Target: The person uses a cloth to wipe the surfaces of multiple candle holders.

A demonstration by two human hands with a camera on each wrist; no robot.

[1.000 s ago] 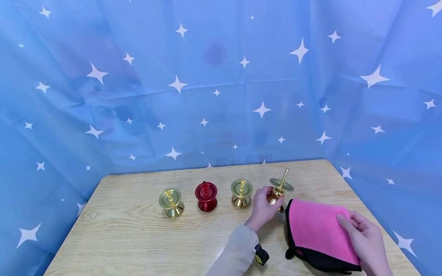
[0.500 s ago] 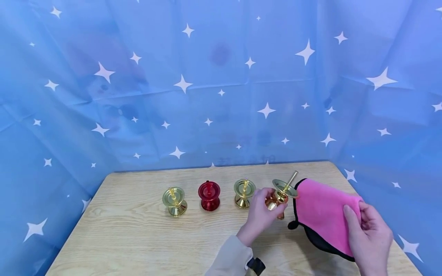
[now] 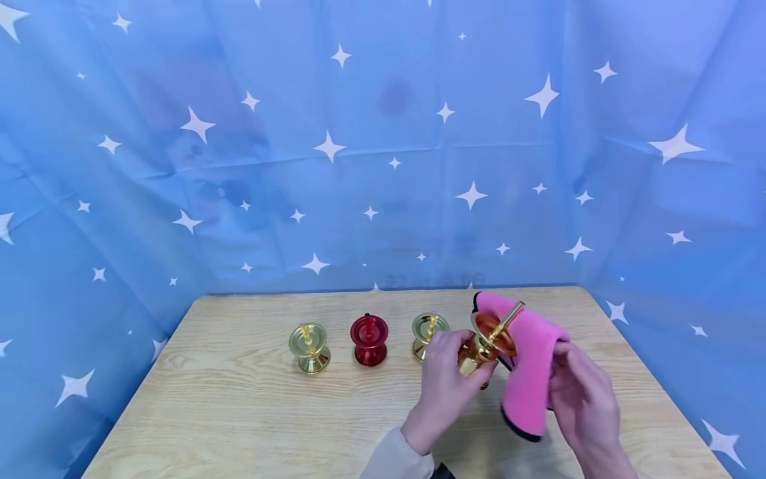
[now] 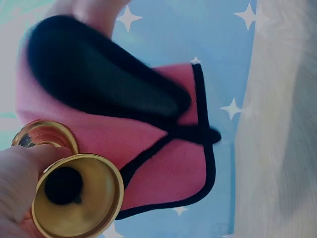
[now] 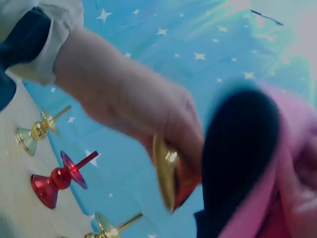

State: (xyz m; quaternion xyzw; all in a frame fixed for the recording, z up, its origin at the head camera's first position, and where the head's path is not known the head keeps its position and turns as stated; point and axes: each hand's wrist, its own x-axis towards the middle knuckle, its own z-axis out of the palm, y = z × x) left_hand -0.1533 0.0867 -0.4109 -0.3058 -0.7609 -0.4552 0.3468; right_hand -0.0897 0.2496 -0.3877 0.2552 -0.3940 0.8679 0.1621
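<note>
My left hand grips a gold candle holder by its lower body, tilted with its spike leaning right. The hollow underside of its base faces the left wrist camera. My right hand holds a pink cloth with black edging, its fingers partly hidden behind the folds. In the head view the cloth hangs right behind and beside the holder's dish, which has a pink-orange reflection. The cloth's dark patch shows in the left wrist view.
To the left, a gold candle holder, a red one and another gold one stand in a row on the wooden table. My left hand partly covers the nearest. A blue star-patterned curtain surrounds the table.
My right hand has moved left and lifted the cloth from a flat spread into a drape against the holder's dish. The held candle holder tilts further right. The head view has shifted slightly.
</note>
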